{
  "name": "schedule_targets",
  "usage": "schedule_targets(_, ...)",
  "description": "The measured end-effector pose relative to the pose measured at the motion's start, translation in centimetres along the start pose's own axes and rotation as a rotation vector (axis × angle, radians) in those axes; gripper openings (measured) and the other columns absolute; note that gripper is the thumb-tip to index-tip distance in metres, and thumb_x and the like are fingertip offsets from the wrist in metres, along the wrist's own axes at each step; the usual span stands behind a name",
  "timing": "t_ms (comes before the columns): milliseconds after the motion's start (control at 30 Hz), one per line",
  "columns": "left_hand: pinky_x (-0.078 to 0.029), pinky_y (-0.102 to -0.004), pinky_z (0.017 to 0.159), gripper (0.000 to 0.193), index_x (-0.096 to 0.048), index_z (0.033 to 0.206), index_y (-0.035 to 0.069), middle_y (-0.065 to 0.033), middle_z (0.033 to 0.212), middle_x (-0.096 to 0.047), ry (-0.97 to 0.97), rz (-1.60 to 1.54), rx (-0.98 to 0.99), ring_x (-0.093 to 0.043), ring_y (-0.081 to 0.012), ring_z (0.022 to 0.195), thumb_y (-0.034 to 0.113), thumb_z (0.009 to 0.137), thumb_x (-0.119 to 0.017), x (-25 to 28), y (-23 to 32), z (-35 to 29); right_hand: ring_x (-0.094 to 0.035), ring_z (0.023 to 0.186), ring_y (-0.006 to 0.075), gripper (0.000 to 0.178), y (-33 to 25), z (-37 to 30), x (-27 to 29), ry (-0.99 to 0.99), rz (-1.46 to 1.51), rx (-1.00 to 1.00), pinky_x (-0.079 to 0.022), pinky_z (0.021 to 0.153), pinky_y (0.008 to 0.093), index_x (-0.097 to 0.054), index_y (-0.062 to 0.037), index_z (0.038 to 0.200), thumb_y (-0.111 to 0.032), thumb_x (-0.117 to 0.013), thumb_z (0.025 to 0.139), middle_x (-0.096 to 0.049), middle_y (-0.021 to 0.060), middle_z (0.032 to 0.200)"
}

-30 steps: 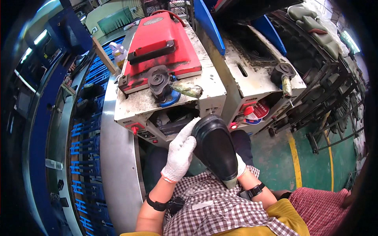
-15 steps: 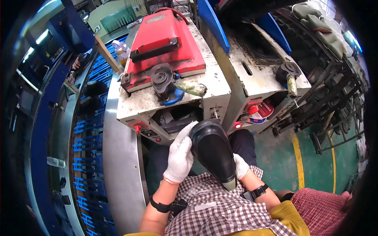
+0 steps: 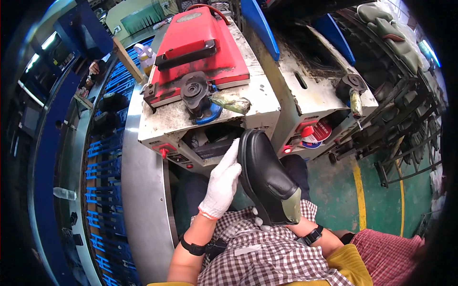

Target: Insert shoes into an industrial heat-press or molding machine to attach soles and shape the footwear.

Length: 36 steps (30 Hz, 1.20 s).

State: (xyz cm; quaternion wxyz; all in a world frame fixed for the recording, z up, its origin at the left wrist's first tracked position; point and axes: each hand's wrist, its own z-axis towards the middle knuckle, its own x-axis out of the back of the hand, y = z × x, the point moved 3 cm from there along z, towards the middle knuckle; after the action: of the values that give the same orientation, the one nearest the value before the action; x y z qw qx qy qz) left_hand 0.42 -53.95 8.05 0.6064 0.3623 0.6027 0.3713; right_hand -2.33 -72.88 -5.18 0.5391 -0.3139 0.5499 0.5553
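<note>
A black leather shoe (image 3: 265, 167) with a dark sole is tilted above my lap, toe pointing away and sole turned to the left. A pale green form (image 3: 292, 208) shows at its heel opening. My left hand (image 3: 222, 186), in a white knit glove, steadies the shoe along the sole side near the toe, fingers fairly straight. From beneath, my right hand (image 3: 260, 221) grips the heel end; only gloved fingertips show past the sole, the rest hidden behind the shoe.
Ahead stands a worn white machine (image 3: 260, 121) with a red lid (image 3: 200, 40) and a dark knob. A second machine (image 3: 305, 102) adjoins it. At left runs a metal-edged conveyor (image 3: 143, 190) with blue slats. A rack (image 3: 405, 109) stands right; another person's checked sleeve (image 3: 389, 255) shows lower right.
The shoe has rolled, its sole now facing left and its heel opening showing. My right hand has gone from the shoe's right side to underneath the heel. My left fingers have straightened along the sole.
</note>
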Motion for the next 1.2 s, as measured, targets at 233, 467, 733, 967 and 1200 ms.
schedule_targets(233, -0.027, -0.0363, 0.129, 0.067, -0.025, 0.163, -0.011, -0.0201, 0.169, -0.035, 0.014, 0.081, -0.009, -0.037, -0.0256, 0.155, 0.0, 0.099, -0.042, 0.5, -0.8, 0.1, -0.058, 0.121, 0.064, 0.078, 0.3, 0.0, 0.4, -0.04, 0.029, 0.025, -0.055, 0.086, 0.0719, -0.039, -0.0118, 0.163, -0.063, -0.05, 0.104, -0.052, 0.0373, 0.146)
schedule_targets(467, -0.043, -0.0266, 0.112, 0.06, -0.038, 0.16, -0.007, -0.0126, 0.154, -0.054, 0.164, -0.006, -0.047, -0.057, -0.0146, 0.13, 0.0, 0.102, -0.048, 2.1, -1.4, 0.6, -0.053, 0.126, 0.065, 0.084, -0.2, 0.1, 0.6, 0.042, 0.068, 0.008, -0.053, 0.091, 0.0747, -0.034, -0.0153, 0.166, -0.066, -0.051, 0.102, -0.049, 0.0367, 0.149)
schedule_targets(733, -0.049, -0.0361, 0.116, 0.054, -0.04, 0.156, -0.01, -0.0196, 0.153, -0.054, 0.295, -0.102, -0.077, -0.059, -0.0249, 0.136, -0.003, 0.103, -0.042, 4.2, -2.7, 0.2, -0.051, 0.129, 0.0616, 0.085, 0.9, 0.6, -0.5, 0.068, 0.162, -0.033, -0.051, 0.094, 0.073, -0.029, -0.019, 0.168, -0.066, -0.054, 0.102, -0.041, 0.0359, 0.155)
schedule_targets(967, -0.05, -0.0359, 0.115, 0.051, -0.043, 0.154, -0.012, -0.0204, 0.152, -0.056, 0.355, -0.243, -0.053, -0.061, -0.0256, 0.134, -0.001, 0.104, -0.044, 6.6, -4.0, 0.0, -0.037, 0.142, 0.0672, 0.079, 1.0, 0.9, -1.0, -0.009, 0.297, -0.098, -0.042, 0.104, 0.0805, -0.017, -0.0142, 0.17, -0.053, -0.049, 0.109, -0.026, 0.0371, 0.165)
schedule_targets(1200, -0.048, -0.0378, 0.118, 0.049, -0.043, 0.154, -0.012, -0.0213, 0.152, -0.056, 0.39, -0.274, -0.018, -0.059, -0.0274, 0.137, 0.0, 0.106, -0.045, 7.5, -4.2, -0.7, -0.042, 0.138, 0.0674, 0.077, 0.9, 1.0, -1.1, 0.05, 0.203, -0.071, -0.047, 0.094, 0.0825, -0.021, -0.0119, 0.169, -0.058, -0.039, 0.11, -0.028, 0.0379, 0.164)
